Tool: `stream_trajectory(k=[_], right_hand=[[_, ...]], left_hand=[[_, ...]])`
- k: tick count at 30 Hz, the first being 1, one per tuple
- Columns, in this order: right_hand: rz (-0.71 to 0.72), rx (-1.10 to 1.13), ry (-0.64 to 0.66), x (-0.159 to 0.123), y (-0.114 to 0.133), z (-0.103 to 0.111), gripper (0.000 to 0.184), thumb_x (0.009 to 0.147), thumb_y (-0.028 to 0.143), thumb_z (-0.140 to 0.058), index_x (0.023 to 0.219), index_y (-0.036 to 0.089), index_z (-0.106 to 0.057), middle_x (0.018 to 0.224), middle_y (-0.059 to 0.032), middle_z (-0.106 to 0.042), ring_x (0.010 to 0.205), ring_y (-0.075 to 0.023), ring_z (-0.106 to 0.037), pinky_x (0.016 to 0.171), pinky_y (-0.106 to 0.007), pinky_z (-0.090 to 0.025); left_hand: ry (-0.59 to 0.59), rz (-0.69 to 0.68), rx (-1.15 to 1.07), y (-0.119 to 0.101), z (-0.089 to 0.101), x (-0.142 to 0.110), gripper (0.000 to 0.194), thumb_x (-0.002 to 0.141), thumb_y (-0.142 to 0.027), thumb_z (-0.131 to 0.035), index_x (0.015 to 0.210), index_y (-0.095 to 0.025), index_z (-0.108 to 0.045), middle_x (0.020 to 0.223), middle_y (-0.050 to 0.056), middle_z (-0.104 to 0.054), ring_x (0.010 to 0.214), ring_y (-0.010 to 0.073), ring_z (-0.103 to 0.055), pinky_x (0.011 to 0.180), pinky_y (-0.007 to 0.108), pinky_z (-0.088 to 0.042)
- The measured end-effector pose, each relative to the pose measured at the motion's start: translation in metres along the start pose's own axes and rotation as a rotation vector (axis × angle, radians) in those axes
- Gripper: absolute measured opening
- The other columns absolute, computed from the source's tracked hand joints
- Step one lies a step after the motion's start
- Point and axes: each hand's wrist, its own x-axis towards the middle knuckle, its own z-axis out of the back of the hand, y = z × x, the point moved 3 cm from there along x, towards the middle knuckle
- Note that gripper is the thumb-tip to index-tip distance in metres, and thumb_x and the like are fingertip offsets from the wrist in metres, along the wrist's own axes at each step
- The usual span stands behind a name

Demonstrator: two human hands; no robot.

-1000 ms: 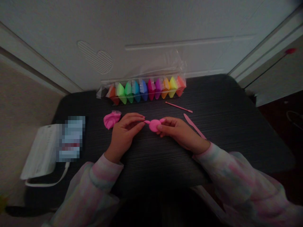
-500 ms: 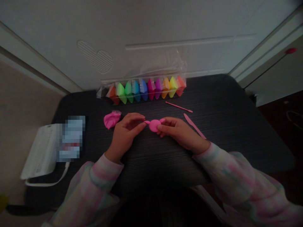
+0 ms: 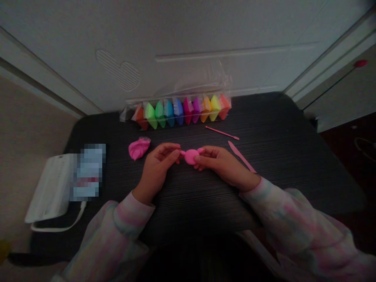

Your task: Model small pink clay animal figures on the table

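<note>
Between my two hands is a small pink modelling clay piece (image 3: 191, 157), a flat round with a narrow point on each side. My left hand (image 3: 160, 163) pinches its left point between thumb and index finger, covering most of that tip. The round rests in the grip of my right hand (image 3: 219, 161), whose thumb lies on its lower right edge. Left of my left hand, a crumpled pink clay packet (image 3: 139, 149) lies on the table. Close to my right hand are a pink clay knife (image 3: 241, 156) and a thin pink stick tool (image 3: 222, 132).
A clear bag with a row of several coloured clay packets (image 3: 178, 111) lies along the back of the black table (image 3: 194, 207), against a white panel. At left, a phone (image 3: 89, 172) with a blurred screen lies beside a white power bank (image 3: 53, 188), with a white cable (image 3: 64, 228).
My left thumb and fingers have closed over the left point of the clay, which showed more plainly before. My right hand and the round have hardly moved.
</note>
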Motion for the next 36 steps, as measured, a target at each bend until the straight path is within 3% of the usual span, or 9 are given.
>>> stream_trajectory(k=[23, 26, 29, 36], right_hand=[[0.019, -0.019, 0.010, 0.001, -0.002, 0.000, 0.016, 0.069, 0.027, -0.067, 0.079, 0.017, -0.060, 0.065, 0.0023, -0.064, 0.060, -0.0082, -0.057, 0.061, -0.023, -0.044], [0.020, -0.036, 0.015, 0.001, -0.001, 0.000, 0.016, 0.069, 0.027, -0.067, 0.079, 0.016, -0.060, 0.066, 0.0022, -0.063, 0.059, -0.0077, -0.056, 0.060, -0.023, -0.043], [0.009, -0.057, 0.021, -0.001, 0.000, 0.001, 0.015, 0.069, 0.027, -0.067, 0.078, 0.016, -0.060, 0.065, 0.0031, -0.062, 0.057, -0.0069, -0.054, 0.059, -0.023, -0.042], [-0.021, -0.063, 0.044, -0.001, 0.003, -0.002, 0.013, 0.068, 0.026, -0.067, 0.075, 0.016, -0.061, 0.065, 0.0034, -0.061, 0.057, -0.0069, -0.052, 0.059, -0.023, -0.041]], left_hand=[[0.040, -0.022, 0.101, 0.002, -0.001, -0.001, 0.012, 0.069, -0.022, -0.066, 0.081, -0.019, -0.065, 0.082, 0.000, -0.065, 0.065, 0.0095, -0.058, 0.061, 0.023, -0.047], [0.119, -0.126, 0.192, -0.002, -0.001, -0.002, 0.037, 0.065, -0.020, -0.070, 0.100, -0.023, -0.059, 0.101, 0.003, -0.063, 0.087, 0.0150, -0.060, 0.071, 0.026, -0.049], [0.194, -0.307, 0.432, -0.009, -0.004, -0.007, 0.070, 0.059, -0.020, -0.075, 0.121, -0.027, -0.044, 0.118, 0.006, -0.055, 0.107, 0.0209, -0.053, 0.083, 0.033, -0.047], [0.219, -0.442, 0.614, -0.010, -0.010, -0.011, 0.072, 0.064, -0.021, -0.071, 0.127, -0.026, -0.036, 0.107, 0.006, -0.062, 0.103, 0.0203, -0.056, 0.096, 0.040, -0.038]])
